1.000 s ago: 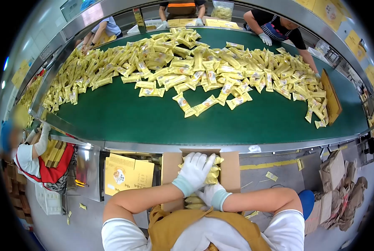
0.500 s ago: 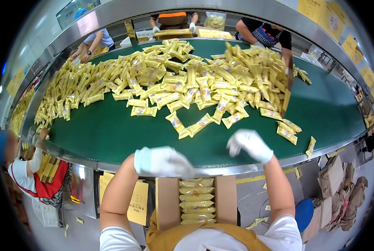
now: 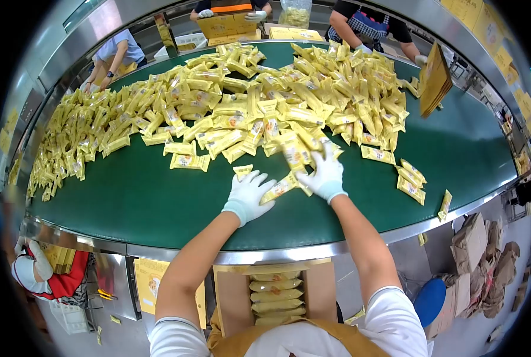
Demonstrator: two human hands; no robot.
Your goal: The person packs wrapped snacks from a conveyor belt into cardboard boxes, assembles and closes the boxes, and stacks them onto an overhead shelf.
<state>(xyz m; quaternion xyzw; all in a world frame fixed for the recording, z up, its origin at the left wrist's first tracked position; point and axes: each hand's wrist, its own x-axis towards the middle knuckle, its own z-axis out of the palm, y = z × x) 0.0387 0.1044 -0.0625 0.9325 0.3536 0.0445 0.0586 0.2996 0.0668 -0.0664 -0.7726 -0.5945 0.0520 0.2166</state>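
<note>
My left hand (image 3: 249,196), in a white glove, lies palm down on the green belt with its fingers spread. Its fingertips touch a yellow snack packet (image 3: 242,171), partly covered by them. Between my hands lies another packet (image 3: 281,187), tilted, its near end by my left fingers. My right hand (image 3: 325,171), also gloved, is over the near edge of the packet pile, fingers apart. Beside its thumb and fingers is a slightly blurred packet (image 3: 293,152). Below the belt edge, an open carton (image 3: 233,300) holds a row of yellow packets (image 3: 277,295).
A big heap of packets (image 3: 176,98) spreads along the green belt (image 3: 129,202). Its metal rim (image 3: 289,253) runs in front of me. Across it, a person's gloved hand (image 3: 420,60) holds cardboard (image 3: 435,80). A blue stool (image 3: 429,302) and brown paper (image 3: 485,273) are at right.
Both my hands have moved forward from the belt's near edge onto the nearest packets, and their fingers have spread. Across the belt, the cardboard has lifted away from the heap.
</note>
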